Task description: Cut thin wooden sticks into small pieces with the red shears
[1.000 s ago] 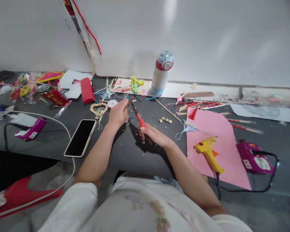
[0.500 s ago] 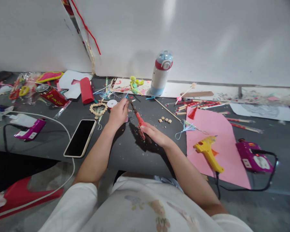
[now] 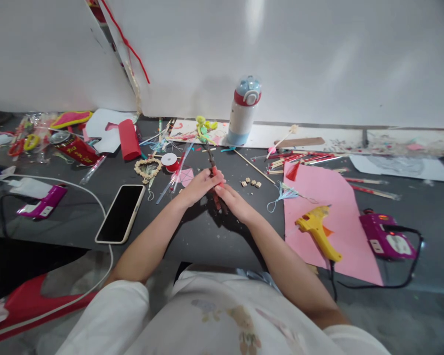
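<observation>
Both hands meet over the middle of the dark table. My right hand is closed around red-handled pliers, whose long, narrow dark jaws point away from me. From the other side, my left hand has its fingers closed on the same handles, partly hiding them. Just left of the hands lie clear plastic strips and a small pink square. A white spool with red edging and a beaded heart are farther left. Several small wooden pieces lie right of the hands.
A bottle stands at the back. To the right, a yellow glue gun rests on pink sheet, its cord near a purple power strip. A phone and red can are left; a white cable crosses there.
My left hand has let go of the clear plastic strips, which now lie on the table, and has moved right onto the pliers. The pliers have turned to point more straight ahead.
</observation>
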